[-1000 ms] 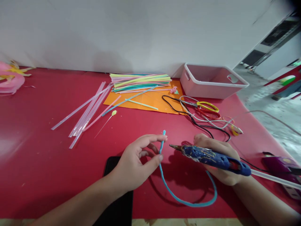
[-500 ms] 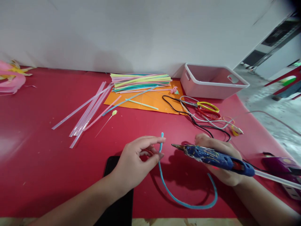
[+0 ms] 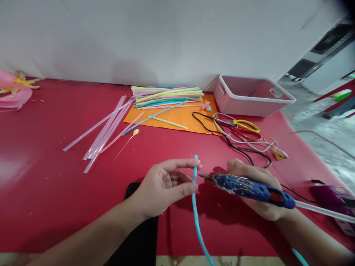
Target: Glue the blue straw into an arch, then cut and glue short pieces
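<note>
Between the thumb and forefinger of my left hand [image 3: 163, 186] is a blue pipe cleaner [image 3: 196, 216], its short upper end upright. The rest of it curves down past the lower edge of the view, and its other end shows below my right forearm. My right hand [image 3: 257, 188] is wrapped round a blue glue gun [image 3: 246, 188] smeared with dried glue, a clear glue stick [image 3: 324, 211] sticking out of its back. The gun's nozzle points left, very near the upper part of the pipe cleaner; I cannot tell if they touch.
A black phone-like slab [image 3: 138, 236] lies under my left forearm. Behind are pink translucent sticks [image 3: 105, 133], a pipe cleaner bundle [image 3: 166, 96] on orange paper [image 3: 177, 118], scissors [image 3: 245, 127] among cables, and a pink bin [image 3: 252, 105]. A purple power strip [image 3: 330, 192] sits at right.
My left hand has moved slightly right and turned, bringing the pipe cleaner up to the nozzle. The pipe cleaner's loop now hangs lower, partly out of view. The glue gun has shifted slightly left.
</note>
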A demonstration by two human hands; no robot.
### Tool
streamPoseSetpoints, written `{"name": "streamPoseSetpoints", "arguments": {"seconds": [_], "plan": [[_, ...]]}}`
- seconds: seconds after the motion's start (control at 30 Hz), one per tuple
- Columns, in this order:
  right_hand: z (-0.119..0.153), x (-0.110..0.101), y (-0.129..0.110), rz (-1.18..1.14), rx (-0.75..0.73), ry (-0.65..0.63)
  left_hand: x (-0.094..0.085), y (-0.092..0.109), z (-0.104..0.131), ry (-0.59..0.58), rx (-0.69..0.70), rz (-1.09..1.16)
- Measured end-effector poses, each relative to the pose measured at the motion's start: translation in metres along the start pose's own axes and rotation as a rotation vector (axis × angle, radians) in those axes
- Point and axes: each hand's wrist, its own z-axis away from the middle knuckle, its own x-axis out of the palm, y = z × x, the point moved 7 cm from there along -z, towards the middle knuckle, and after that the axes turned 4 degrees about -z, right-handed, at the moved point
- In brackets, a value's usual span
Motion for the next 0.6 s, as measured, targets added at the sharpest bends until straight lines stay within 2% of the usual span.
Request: {"name": "streamPoseSetpoints", "arguments": {"seconds": [0.13, 0.27, 0.6], "plan": [[0.000, -0.001, -0.003, 0.030, -0.008, 0.011, 0.006, -0.003, 0.000, -0.081, -0.063, 0.112], [0.002, -0.001, 0.001, 0.018, 0.005, 0.002, 0.009, -0.004, 0.001, -0.110, -0.082, 0.127], [0.008, 0.001, 0.007, 0.061, -0.029, -0.071, 0.007, -0.005, 0.003, -0.066, -0.035, -0.002]]}}
